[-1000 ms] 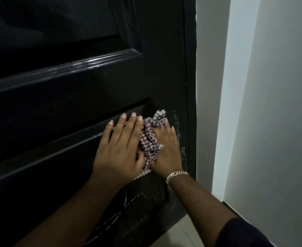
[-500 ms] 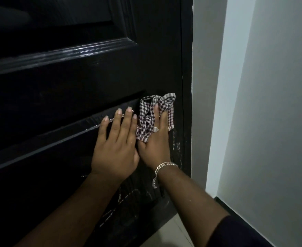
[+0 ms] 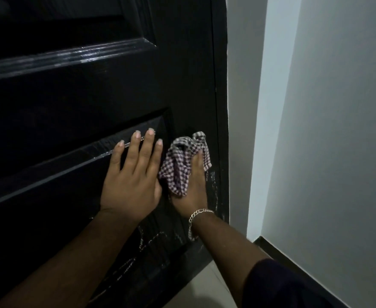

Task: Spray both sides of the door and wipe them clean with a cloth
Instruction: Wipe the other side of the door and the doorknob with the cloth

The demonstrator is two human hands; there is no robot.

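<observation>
Dim light over a narrow corner, pale wall (image 3: pixel 329 134) on the right and a glossy black door (image 3: pixel 76 103) filling the left; on that door, low down and close to its right edge, sits the checked cloth (image 3: pixel 183 162), bunched and crumpled against the panel; the right hand (image 3: pixel 192 185) holds it there, fingers curled round the fabric with folds spilling over the knuckles, palm side toward the door; a chain bracelet (image 3: pixel 197 215) hangs loose at that wrist, and a dark sleeve (image 3: pixel 278 283) covers the forearm at the bottom edge; just beside the cloth, touching it, the left hand (image 3: pixel 133 176) lies flat on the door, fingers straight and slightly spread, tips reaching the raised moulding (image 3: pixel 49 172) of the lower panel; pale streaks and smears (image 3: pixel 212 185) show on the black surface beside and below the right hand; light floor tile (image 3: pixel 213 287) meets the door's foot, with a dark skirting (image 3: pixel 298 265) running along the base of the wall.
</observation>
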